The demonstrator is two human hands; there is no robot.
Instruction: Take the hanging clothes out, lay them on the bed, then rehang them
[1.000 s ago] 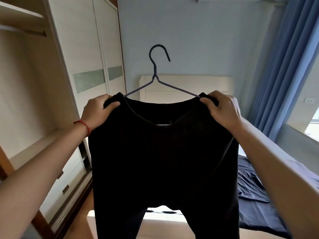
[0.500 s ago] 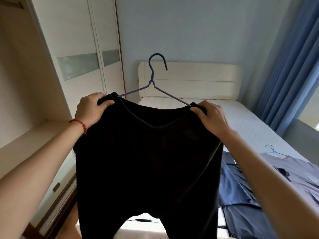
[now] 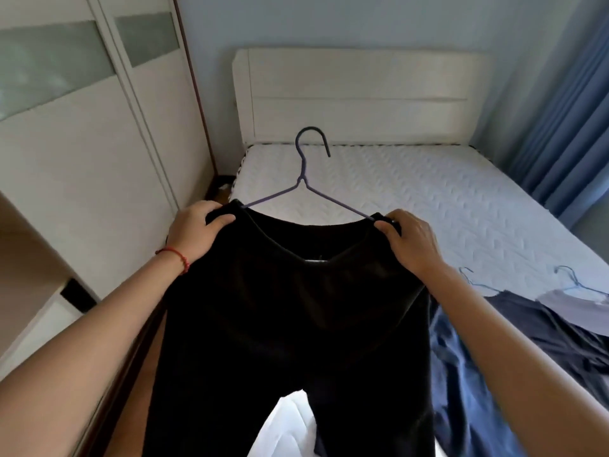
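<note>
Black trousers (image 3: 290, 324) on hanger (image 3: 304, 186), both hands gripping waistband corners, over bed edge (image 3: 428, 199)

You stood in a home bedroom: a bed (image 3: 428, 206) with a bare quilted mattress and white headboard (image 3: 359, 94), sliding wardrobe doors (image 3: 99, 133) on your left, blue curtains (image 3: 570, 127) on your right.

I see my left hand (image 3: 194, 232) and right hand (image 3: 408, 242) gripping the waistband corners of black fabric trousers (image 3: 290, 324) on a dark wire hanger (image 3: 306, 179), above the white quilted mattress (image 3: 428, 199).
</note>
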